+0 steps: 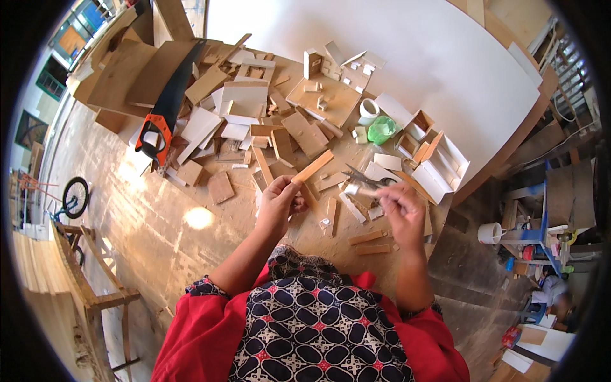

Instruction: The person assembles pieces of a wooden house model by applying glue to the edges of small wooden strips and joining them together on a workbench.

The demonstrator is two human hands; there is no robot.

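My left hand (278, 200) pinches a narrow wooden strip (313, 167) that slants up and away to the right. Its fingers are closed round the strip's near end. Facing it, my right hand (402, 209) is closed on a small tool with a pale, blurred end (359, 190), whose kind I cannot make out. Just beyond that hand lies a pair of dark scissors (358, 174), partly hidden by the fingers. Short wooden strips (366, 237) lie on the worktable (238, 219) below the hands. A small wood piece with a white smear (329, 216) lies between them.
Many wood offcuts (245, 99) are heaped beyond my left hand. An orange-handled saw (156, 137) leans at the left. Farther off are a small wooden model (323, 102), a white ring-shaped container (368, 112) and a green plastic cup (382, 130). White open boxes (439, 175) stand at the right.
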